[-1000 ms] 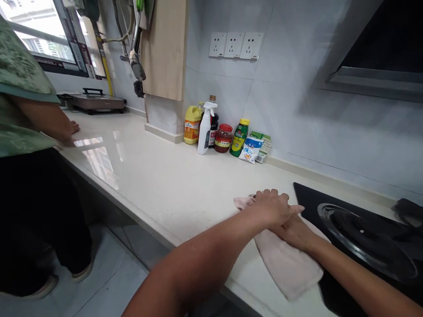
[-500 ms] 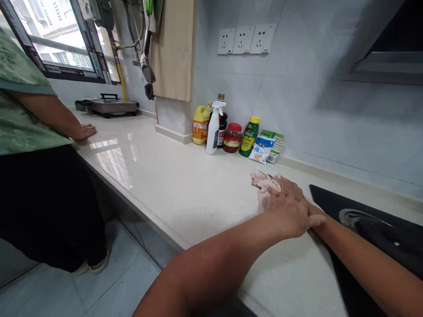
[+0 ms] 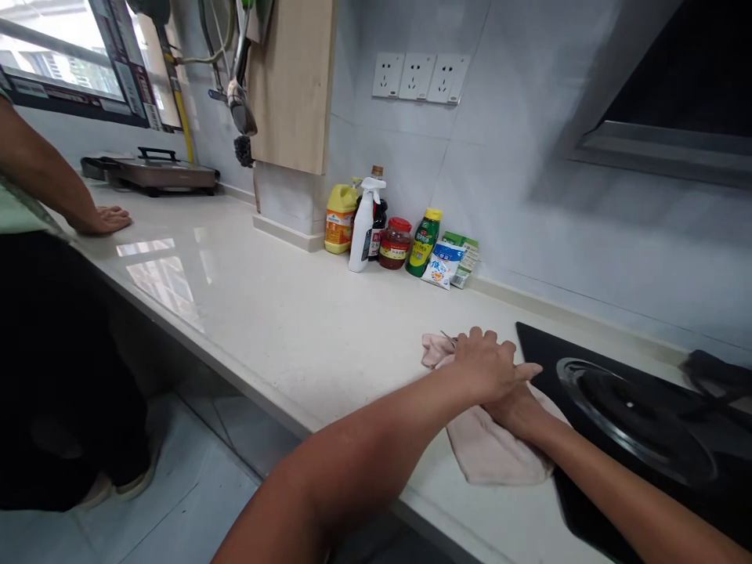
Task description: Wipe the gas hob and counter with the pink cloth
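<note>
A pale pink cloth (image 3: 499,454) lies on the white countertop (image 3: 282,337), part of it spread below my wrists and a crumpled end showing past my fingertips. My right hand (image 3: 510,409) presses down on the cloth, its fingers mostly hidden. Across the back of it lies my left hand (image 3: 486,366), its fingers bent over the front and its thumb stuck out to the right. A thin dark strand or twig sticks up at the cloth's far end. The black hob (image 3: 537,352) begins just right of my hands.
Along the wall stand a yellow jug (image 3: 339,219), a white spray bottle (image 3: 364,227), a red-lidded jar (image 3: 395,244), a green bottle (image 3: 424,244) and a white-blue packet (image 3: 442,265). A person's hand (image 3: 106,219) rests at the far left, near an electric griddle (image 3: 161,174).
My hands have drawn the cloth a little closer to me, and more of it shows under my wrists. The view has turned slightly right, showing more of the hob.
</note>
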A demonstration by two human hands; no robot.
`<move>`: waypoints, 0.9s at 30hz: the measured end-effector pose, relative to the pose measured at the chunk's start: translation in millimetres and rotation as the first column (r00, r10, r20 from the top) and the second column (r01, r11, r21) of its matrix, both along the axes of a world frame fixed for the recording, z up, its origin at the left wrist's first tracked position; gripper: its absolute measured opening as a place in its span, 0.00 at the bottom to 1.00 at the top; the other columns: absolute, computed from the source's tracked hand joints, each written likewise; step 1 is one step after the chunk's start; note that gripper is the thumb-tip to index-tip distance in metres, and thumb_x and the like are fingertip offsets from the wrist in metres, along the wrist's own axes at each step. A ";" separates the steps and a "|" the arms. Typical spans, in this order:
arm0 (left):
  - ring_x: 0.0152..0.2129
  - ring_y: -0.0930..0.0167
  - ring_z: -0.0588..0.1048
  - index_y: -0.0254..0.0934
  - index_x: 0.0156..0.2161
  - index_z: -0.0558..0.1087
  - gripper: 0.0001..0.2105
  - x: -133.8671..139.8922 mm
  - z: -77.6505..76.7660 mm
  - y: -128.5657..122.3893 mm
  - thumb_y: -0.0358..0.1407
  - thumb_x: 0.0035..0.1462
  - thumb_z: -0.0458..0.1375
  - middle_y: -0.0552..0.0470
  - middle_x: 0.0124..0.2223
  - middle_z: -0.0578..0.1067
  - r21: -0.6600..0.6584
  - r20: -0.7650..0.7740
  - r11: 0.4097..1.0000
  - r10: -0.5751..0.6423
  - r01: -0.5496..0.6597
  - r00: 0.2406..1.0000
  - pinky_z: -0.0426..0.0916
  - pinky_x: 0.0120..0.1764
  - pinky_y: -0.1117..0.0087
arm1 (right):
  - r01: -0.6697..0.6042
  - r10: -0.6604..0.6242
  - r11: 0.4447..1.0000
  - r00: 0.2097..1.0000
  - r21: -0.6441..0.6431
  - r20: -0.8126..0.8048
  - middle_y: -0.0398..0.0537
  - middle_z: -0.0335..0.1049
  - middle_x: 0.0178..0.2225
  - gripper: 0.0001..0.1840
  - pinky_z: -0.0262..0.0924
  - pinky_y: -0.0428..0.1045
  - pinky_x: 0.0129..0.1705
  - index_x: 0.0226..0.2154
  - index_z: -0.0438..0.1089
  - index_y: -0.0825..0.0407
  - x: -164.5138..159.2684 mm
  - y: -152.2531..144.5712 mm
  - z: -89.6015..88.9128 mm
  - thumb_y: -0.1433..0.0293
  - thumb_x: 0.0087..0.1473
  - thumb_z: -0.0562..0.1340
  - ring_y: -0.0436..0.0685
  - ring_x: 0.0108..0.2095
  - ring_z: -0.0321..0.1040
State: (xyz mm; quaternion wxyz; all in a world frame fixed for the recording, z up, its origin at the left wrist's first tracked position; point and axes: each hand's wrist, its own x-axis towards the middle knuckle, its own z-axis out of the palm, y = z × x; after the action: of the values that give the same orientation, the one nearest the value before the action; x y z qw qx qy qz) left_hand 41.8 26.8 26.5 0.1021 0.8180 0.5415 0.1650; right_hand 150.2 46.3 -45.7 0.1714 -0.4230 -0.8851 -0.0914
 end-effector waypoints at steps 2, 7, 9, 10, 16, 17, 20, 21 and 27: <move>0.53 0.57 0.66 0.39 0.56 0.70 0.34 -2.1 -1.3 1.6 0.58 0.65 0.33 0.42 0.55 0.71 -0.008 0.021 1.000 -0.012 0.012 1.000 0.61 0.54 0.54 | -0.001 0.001 1.000 1.000 -0.022 0.010 0.53 0.62 0.60 0.28 0.61 0.63 0.51 0.63 0.57 0.44 15.9 -18.9 1.7 0.56 0.63 0.49 0.69 0.56 0.60; 0.54 0.56 0.66 0.39 0.58 0.69 0.37 -4.5 -2.4 4.0 0.60 0.63 0.30 0.41 0.57 0.70 -0.089 0.037 0.994 -0.055 0.058 0.998 0.62 0.54 0.55 | 0.064 -0.064 0.998 0.998 -0.025 0.024 0.57 0.61 0.59 0.29 0.61 0.63 0.45 0.63 0.54 0.45 23.7 -57.9 5.6 0.56 0.63 0.51 0.70 0.54 0.59; 0.55 0.57 0.66 0.40 0.58 0.69 0.37 -3.6 -2.6 4.5 0.61 0.63 0.31 0.42 0.58 0.70 -0.110 0.035 0.992 -0.062 0.066 0.997 0.62 0.54 0.55 | 0.058 -0.057 0.998 0.997 -0.025 0.046 0.56 0.64 0.55 0.26 0.60 0.61 0.44 0.61 0.57 0.44 22.2 -71.8 8.7 0.59 0.63 0.52 0.68 0.51 0.60; 0.55 0.57 0.66 0.40 0.58 0.69 0.36 -3.0 -2.9 4.7 0.61 0.62 0.32 0.42 0.58 0.70 -0.119 0.028 0.991 -0.060 0.063 0.998 0.62 0.54 0.55 | 0.044 -0.042 0.999 0.998 -0.029 0.051 0.56 0.64 0.54 0.25 0.60 0.60 0.43 0.61 0.58 0.44 22.3 -79.1 10.3 0.60 0.62 0.53 0.67 0.50 0.61; 0.56 0.57 0.66 0.40 0.57 0.69 0.35 -1.1 -6.1 4.7 0.60 0.63 0.32 0.41 0.59 0.69 -0.129 -0.041 0.990 -0.067 0.062 0.997 0.61 0.55 0.56 | -0.056 0.056 0.997 0.998 0.056 0.006 0.54 0.64 0.54 0.21 0.61 0.59 0.46 0.55 0.64 0.44 39.1 -123.5 10.0 0.65 0.58 0.58 0.65 0.49 0.62; 0.56 0.57 0.66 0.40 0.58 0.68 0.35 -1.2 -6.1 4.1 0.60 0.63 0.32 0.41 0.59 0.69 -0.125 -0.043 0.990 -0.073 0.067 0.996 0.62 0.55 0.56 | -0.060 0.060 0.995 0.998 0.079 0.003 0.54 0.65 0.54 0.21 0.61 0.59 0.46 0.54 0.65 0.44 43.8 -128.7 8.8 0.65 0.57 0.58 0.65 0.49 0.63; 0.56 0.56 0.66 0.39 0.57 0.69 0.36 -1.4 -5.7 1.7 0.60 0.64 0.31 0.40 0.59 0.69 -0.125 -0.046 0.989 -0.081 0.075 0.996 0.62 0.54 0.56 | -0.023 0.021 0.993 1.000 0.117 0.015 0.53 0.65 0.55 0.22 0.62 0.59 0.45 0.54 0.66 0.43 58.6 -135.0 6.2 0.64 0.56 0.59 0.66 0.49 0.63; 0.56 0.56 0.66 0.39 0.57 0.69 0.36 -1.3 -5.6 0.7 0.60 0.64 0.31 0.40 0.59 0.69 -0.126 -0.046 0.989 -0.085 0.078 0.995 0.62 0.55 0.56 | 0.009 -0.011 0.993 1.000 0.120 0.020 0.53 0.66 0.55 0.22 0.62 0.60 0.45 0.54 0.66 0.43 63.4 -133.7 5.9 0.63 0.56 0.59 0.66 0.50 0.63; 0.55 0.56 0.66 0.40 0.58 0.68 0.34 2.0 -8.7 -2.9 0.59 0.64 0.34 0.40 0.59 0.69 -0.129 -0.047 0.986 -0.115 0.109 0.992 0.62 0.54 0.56 | 0.204 -0.207 0.978 0.977 0.051 0.047 0.51 0.65 0.56 0.22 0.61 0.61 0.47 0.53 0.67 0.42 83.0 -94.2 5.1 0.58 0.58 0.56 0.67 0.52 0.63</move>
State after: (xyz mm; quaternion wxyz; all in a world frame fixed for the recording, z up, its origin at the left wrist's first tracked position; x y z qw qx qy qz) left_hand 43.8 23.9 17.8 0.1479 0.8432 0.5066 0.1021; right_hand 233.2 -47.9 -40.6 0.1475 -0.5056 -0.8384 -0.1402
